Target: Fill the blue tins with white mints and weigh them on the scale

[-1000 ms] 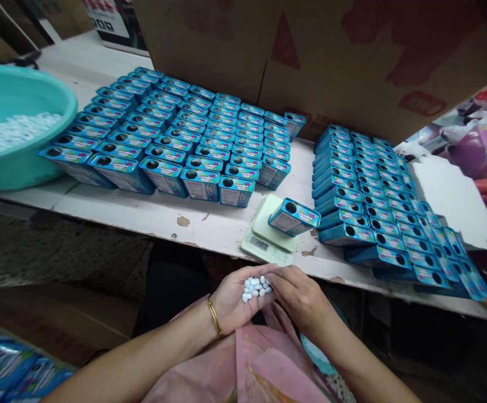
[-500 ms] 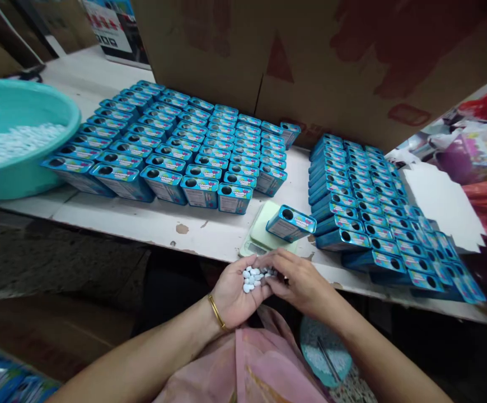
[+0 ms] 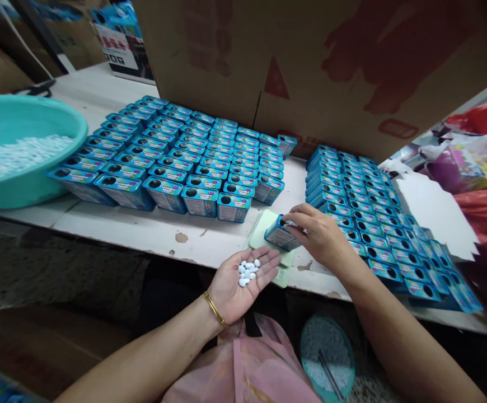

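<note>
My left hand [image 3: 243, 280], palm up with its fingers stretched flat, holds a small heap of white candies [image 3: 247, 272] in front of the table edge. My right hand [image 3: 317, 229] is closed in a pinch at the round hole in the top of a blue tin [image 3: 281, 234], with white candies [image 3: 289, 223] showing at its fingertips. That tin stands upright on a pale green kitchen scale [image 3: 264, 222]. My right hand covers part of the tin's top. The scale's display is hidden behind my left fingers.
Rows of blue tins [image 3: 165, 193] with round holes stand left of the scale, and more tins [image 3: 380, 252] to the right. A turquoise basin [image 3: 25, 190] of white candies sits far left. Behind rises a large cardboard box [image 3: 235, 73]. Below is a bowl [image 3: 348, 358] containing a metal rod.
My right hand has moved from my left palm up to the tin on the scale, taking some candies along. Fewer candies lie in my left palm, and its fingers are now uncovered.
</note>
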`<state>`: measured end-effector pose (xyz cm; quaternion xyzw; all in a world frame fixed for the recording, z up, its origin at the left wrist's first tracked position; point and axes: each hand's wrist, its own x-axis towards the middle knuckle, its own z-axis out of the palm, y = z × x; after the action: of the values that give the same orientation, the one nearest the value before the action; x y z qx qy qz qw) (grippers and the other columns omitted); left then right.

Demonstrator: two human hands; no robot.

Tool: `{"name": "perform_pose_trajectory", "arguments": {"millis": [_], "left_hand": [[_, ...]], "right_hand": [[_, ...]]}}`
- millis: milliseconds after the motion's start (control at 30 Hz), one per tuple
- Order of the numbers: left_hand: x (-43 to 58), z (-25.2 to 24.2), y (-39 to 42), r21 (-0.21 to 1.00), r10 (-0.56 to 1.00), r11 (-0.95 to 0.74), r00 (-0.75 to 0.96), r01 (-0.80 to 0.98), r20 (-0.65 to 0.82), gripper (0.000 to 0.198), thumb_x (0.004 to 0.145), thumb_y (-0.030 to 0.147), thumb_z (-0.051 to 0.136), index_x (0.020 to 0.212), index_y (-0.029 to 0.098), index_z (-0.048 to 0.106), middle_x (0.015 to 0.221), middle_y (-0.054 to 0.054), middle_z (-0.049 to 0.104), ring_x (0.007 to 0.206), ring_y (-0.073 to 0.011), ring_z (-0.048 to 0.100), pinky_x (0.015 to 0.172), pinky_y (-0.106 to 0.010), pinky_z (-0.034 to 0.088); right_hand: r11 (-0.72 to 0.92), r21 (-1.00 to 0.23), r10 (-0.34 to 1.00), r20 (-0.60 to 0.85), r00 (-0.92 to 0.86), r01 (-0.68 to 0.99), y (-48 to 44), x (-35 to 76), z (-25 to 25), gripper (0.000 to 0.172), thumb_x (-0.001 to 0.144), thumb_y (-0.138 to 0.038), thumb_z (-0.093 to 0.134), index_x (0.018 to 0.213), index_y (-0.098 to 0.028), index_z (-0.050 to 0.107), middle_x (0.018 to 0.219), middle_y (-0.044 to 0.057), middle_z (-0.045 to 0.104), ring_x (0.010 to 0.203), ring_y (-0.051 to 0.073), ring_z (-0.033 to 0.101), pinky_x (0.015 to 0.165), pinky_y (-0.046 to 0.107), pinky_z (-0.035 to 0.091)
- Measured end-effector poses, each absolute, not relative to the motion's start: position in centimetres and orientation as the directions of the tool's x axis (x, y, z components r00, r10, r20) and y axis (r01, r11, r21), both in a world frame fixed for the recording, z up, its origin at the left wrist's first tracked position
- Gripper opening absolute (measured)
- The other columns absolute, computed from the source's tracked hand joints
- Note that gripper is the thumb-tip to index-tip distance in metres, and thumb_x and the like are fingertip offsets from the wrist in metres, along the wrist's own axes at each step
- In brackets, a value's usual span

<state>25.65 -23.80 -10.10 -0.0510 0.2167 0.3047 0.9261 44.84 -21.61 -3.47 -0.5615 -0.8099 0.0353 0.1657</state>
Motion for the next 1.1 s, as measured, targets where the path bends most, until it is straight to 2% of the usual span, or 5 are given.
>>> {"name": "perform_pose_trajectory", "arguments": {"millis": [300, 533, 700, 833, 1100], "left_hand": [[25.0, -11.4, -24.6, 0.024, 0.530, 0.812, 0.719, -0.583, -0.449, 0.040, 0.078, 0.020, 0.046, 0.113, 0.001, 0.044, 0.124, -0.022, 0.043, 0.116, -0.0288, 0.038, 0.097, -0.037, 0.033], [23.0, -12.4, -25.1, 0.038, 0.506, 0.820, 0.693, -0.571, -0.514, 0.038, 0.078, 0.018, 0.045, 0.113, 0.002, 0.045, 0.117, -0.019, 0.050, 0.115, -0.0277, 0.040, 0.096, -0.037, 0.034], [22.7, -13.8, -26.9, 0.012, 0.409, 0.875, 0.728, -0.484, -0.550, 0.037, 0.079, 0.020, 0.045, 0.112, 0.005, 0.047, 0.106, -0.014, 0.058, 0.101, -0.0219, 0.053, 0.090, -0.033, 0.039], [23.2, -14.7, -28.0, -0.051, 0.317, 0.907, 0.755, -0.419, -0.575, 0.034, 0.079, 0.025, 0.045, 0.108, 0.008, 0.052, 0.090, -0.008, 0.064, 0.079, -0.0135, 0.059, 0.075, -0.025, 0.044], [23.3, -14.8, -28.3, -0.112, 0.298, 0.910, 0.818, -0.399, -0.492, 0.021, 0.080, 0.023, 0.045, 0.086, 0.009, 0.059, 0.076, -0.005, 0.062, 0.068, -0.0094, 0.057, 0.070, -0.022, 0.042]], "right_hand": [[0.391, -0.309, 0.903, 0.312, -0.296, 0.867, -21.5, 44.6, -3.9, 0.017, 0.083, -0.016, 0.044, 0.087, -0.018, 0.060, 0.086, 0.004, 0.059, 0.079, 0.014, 0.055, 0.070, 0.024, 0.043], [0.311, -0.402, 0.886, 0.450, -0.110, 0.861, -26.0, 44.9, -2.6, 0.018, 0.080, -0.013, 0.048, 0.092, -0.021, 0.059, 0.087, 0.003, 0.059, 0.083, 0.014, 0.054, 0.074, 0.027, 0.043], [0.389, -0.526, 0.920, 0.259, -0.293, 0.756, -31.0, 41.0, -7.0, 0.026, 0.080, -0.010, 0.045, 0.101, -0.021, 0.055, 0.091, 0.005, 0.057, 0.084, 0.014, 0.052, 0.073, 0.027, 0.045], [0.377, -0.454, 0.919, 0.079, -0.385, 0.807, -33.1, 37.0, -11.5, 0.037, 0.078, -0.010, 0.046, 0.115, -0.016, 0.046, 0.099, 0.008, 0.054, 0.086, 0.018, 0.049, 0.073, 0.032, 0.047], [0.299, -0.602, 0.934, 0.026, -0.356, 0.740, -33.6, 37.1, -12.2, 0.031, 0.082, -0.016, 0.043, 0.112, -0.018, 0.045, 0.102, 0.008, 0.052, 0.095, 0.020, 0.047, 0.079, 0.035, 0.046]]}}
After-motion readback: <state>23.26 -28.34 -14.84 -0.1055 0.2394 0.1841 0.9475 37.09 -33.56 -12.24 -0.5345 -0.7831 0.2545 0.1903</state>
